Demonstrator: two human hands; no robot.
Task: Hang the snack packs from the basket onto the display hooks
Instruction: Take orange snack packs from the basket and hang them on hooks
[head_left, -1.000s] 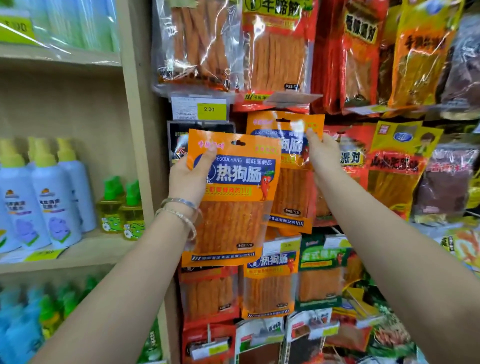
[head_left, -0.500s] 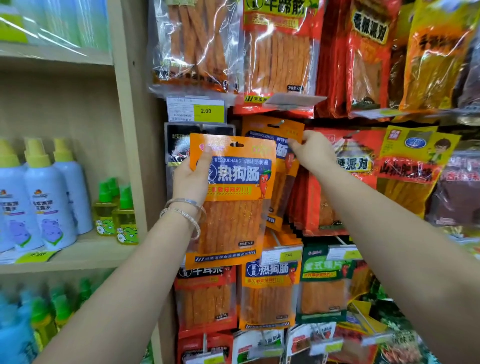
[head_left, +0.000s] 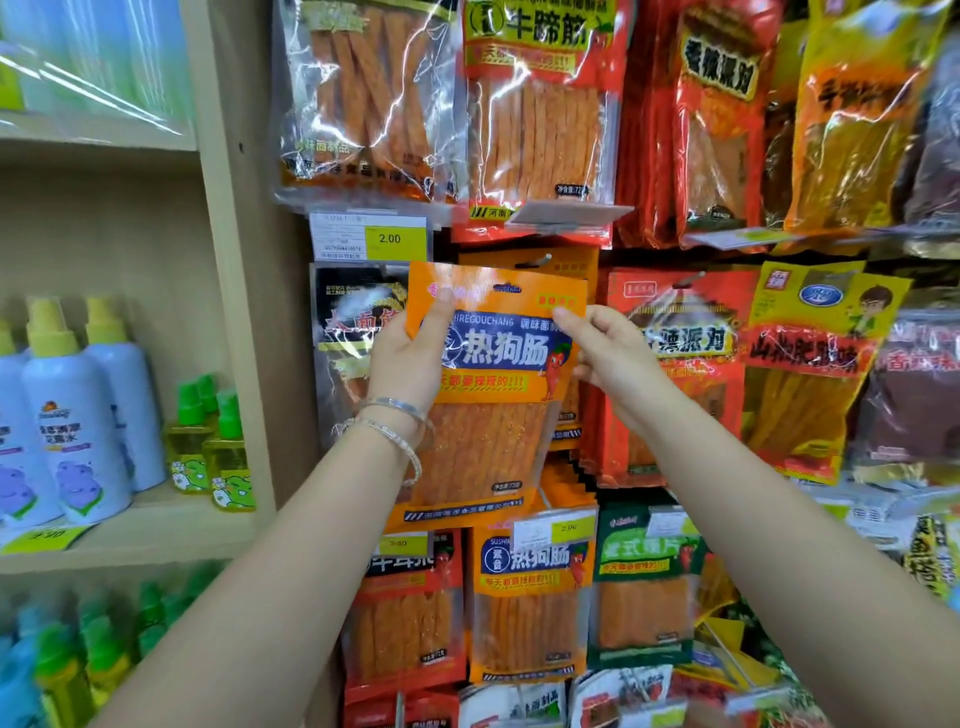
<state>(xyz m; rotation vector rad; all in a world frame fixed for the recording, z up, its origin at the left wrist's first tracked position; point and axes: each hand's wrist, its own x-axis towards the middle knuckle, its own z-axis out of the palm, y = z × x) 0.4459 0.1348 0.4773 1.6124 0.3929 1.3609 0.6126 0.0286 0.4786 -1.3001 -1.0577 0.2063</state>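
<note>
a shop wall of hanging snack bags fills the right of the view. to the left stands a pale wooden shelf (head_left: 156, 540) with blue-and-white spray bottles (head_left: 78, 431) and small yellow bottles (head_left: 228, 462) with green caps. a yellow price tag (head_left: 389, 239) reading 2.00 sits under the top row of bags.

in the middle, an orange snack pack (head_left: 493, 441) with a blue band and a clear window of orange sticks is held upright against the display. it is between a black pack (head_left: 353, 317) on its left and a red pack (head_left: 675, 374) on its right. the left hand (head_left: 410, 364), silver bracelets (head_left: 400, 426) at the wrist, has its grip closed on the pack's left edge, with the thumb on the front near the top corner and the fingers hidden behind. the right hand (head_left: 613, 353) meets the upper right edge, its grip pinching the pack there with the thumb tip in front and curled fingers behind.

just above the pack's top edge a dark hook (head_left: 535, 259) pokes through another orange pack (head_left: 576, 270) hanging behind. the held pack's top is smeared by glare, so whether its hole sits on that hook is hard to say. below hangs a similar orange pack (head_left: 524, 623) beside a green one (head_left: 644, 597).
</note>
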